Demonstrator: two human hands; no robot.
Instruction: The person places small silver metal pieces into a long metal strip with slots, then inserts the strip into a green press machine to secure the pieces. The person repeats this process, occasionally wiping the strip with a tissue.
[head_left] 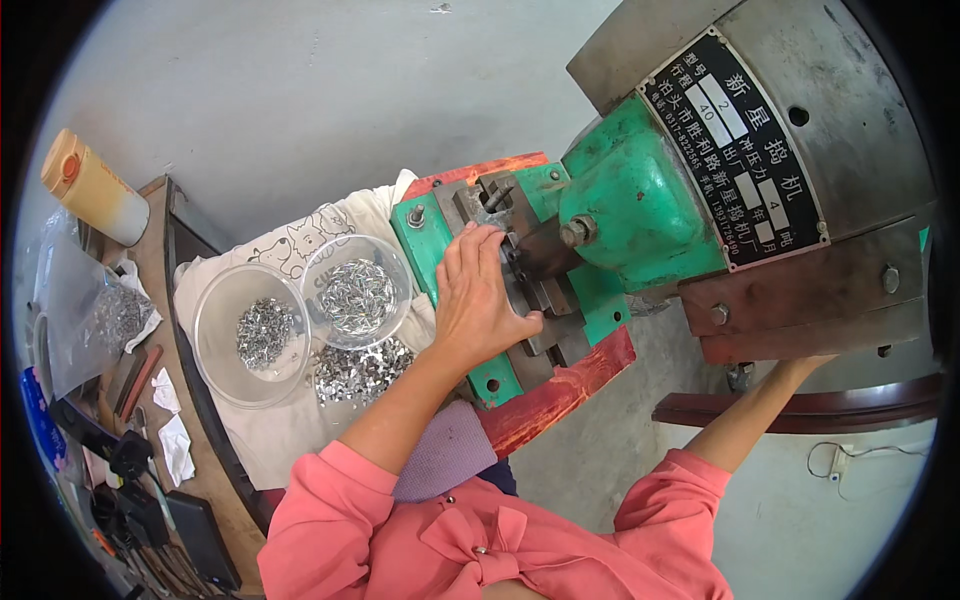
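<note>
Much care suits my left hand (pixel 478 300), spread wide at the press die (pixel 550 296): I'd keep fingertips clear of the ram (pixel 546 249). My right hand (pixel 812 364), mostly hidden, I can't read.

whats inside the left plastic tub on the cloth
The left plastic tub holds a heap of small silvery metal pieces, with bare plastic beside it; anything beneath the heap's surface is covered.
</note>
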